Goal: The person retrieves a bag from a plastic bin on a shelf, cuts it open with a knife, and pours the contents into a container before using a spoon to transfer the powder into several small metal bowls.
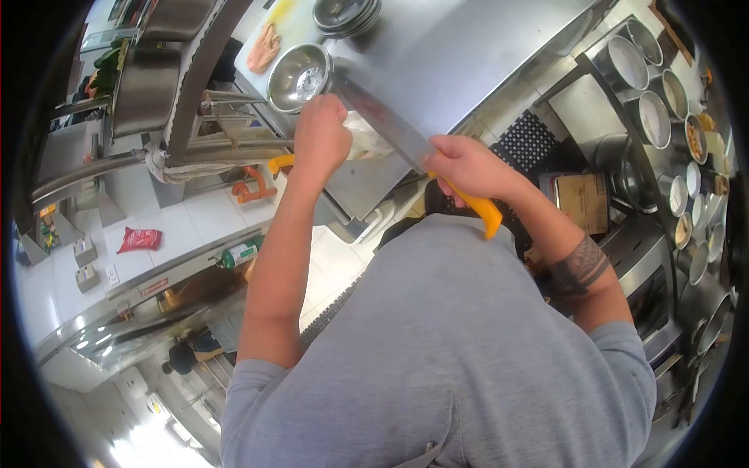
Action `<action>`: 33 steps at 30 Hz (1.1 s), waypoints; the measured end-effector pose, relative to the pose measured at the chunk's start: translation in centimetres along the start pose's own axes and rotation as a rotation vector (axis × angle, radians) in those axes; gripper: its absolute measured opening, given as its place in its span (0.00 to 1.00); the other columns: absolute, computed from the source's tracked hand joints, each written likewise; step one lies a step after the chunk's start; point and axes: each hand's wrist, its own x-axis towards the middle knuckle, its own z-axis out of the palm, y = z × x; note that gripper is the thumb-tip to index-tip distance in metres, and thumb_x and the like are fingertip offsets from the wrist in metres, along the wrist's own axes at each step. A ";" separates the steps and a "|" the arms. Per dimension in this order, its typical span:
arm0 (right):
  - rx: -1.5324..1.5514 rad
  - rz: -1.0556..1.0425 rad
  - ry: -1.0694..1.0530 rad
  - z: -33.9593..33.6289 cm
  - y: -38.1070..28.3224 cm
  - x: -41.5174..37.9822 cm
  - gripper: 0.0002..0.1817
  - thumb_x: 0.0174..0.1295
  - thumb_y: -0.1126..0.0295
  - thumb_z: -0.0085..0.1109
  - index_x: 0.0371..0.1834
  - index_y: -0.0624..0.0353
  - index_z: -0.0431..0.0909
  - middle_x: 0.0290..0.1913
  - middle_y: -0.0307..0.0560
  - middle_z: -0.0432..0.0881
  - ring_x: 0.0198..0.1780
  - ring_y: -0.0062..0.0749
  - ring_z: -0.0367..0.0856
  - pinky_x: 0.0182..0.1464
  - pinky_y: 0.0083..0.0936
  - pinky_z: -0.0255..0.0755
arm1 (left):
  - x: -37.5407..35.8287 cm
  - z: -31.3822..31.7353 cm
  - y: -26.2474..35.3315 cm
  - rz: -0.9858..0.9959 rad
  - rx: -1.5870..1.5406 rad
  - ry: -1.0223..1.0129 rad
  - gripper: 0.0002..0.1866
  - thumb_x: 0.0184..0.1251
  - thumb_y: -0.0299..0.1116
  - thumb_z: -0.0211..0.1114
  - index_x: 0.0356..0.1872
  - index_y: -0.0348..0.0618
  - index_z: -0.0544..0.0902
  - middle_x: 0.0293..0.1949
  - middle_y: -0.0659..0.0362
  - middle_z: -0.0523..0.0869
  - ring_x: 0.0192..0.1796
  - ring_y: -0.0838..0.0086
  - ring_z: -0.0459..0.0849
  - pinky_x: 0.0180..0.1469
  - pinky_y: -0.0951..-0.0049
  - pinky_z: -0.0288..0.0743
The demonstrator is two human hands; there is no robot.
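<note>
knife (pixel 394 129), flat metal blade, curved yellow handle (pixel 488 214) in right hand (pixel 472 168)

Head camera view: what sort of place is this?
Most likely a commercial kitchen: a large knife with a yellow handle in the right hand, stacked round metal bowls on a stainless steel counter, and shelved metal pots at the right.

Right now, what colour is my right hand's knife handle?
The handle is orange-yellow, clearest in the head view.

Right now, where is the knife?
Head view, upper centre: the knife is in the right hand, its blade slanting past the left hand towards the single bowl.
</note>
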 end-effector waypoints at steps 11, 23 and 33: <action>0.047 -0.031 -0.032 1.8 -1.0 6.4 0.15 0.78 0.60 0.53 0.47 0.63 0.78 0.25 0.42 0.79 0.21 0.31 0.81 0.25 0.29 0.76 | -0.3 0.8 1.2 0.033 0.071 0.043 0.07 0.58 0.18 0.60 0.36 0.38 0.77 0.40 0.45 0.84 0.50 0.44 0.81 0.52 0.47 0.73; 0.268 -0.225 0.194 6.0 0.3 10.0 0.16 0.78 0.64 0.45 0.46 0.69 0.73 0.27 0.54 0.82 0.21 0.43 0.86 0.25 0.41 0.81 | 0.7 1.2 1.7 -0.002 0.010 0.018 0.04 0.60 0.20 0.59 0.36 0.38 0.77 0.37 0.42 0.83 0.45 0.40 0.82 0.47 0.47 0.73; 0.337 -0.271 0.192 8.3 1.0 9.2 0.15 0.81 0.63 0.45 0.47 0.67 0.72 0.27 0.53 0.82 0.22 0.42 0.87 0.27 0.38 0.81 | 0.7 0.3 1.5 -0.049 0.042 -0.062 0.04 0.59 0.19 0.58 0.35 0.37 0.76 0.35 0.41 0.83 0.43 0.39 0.82 0.45 0.46 0.72</action>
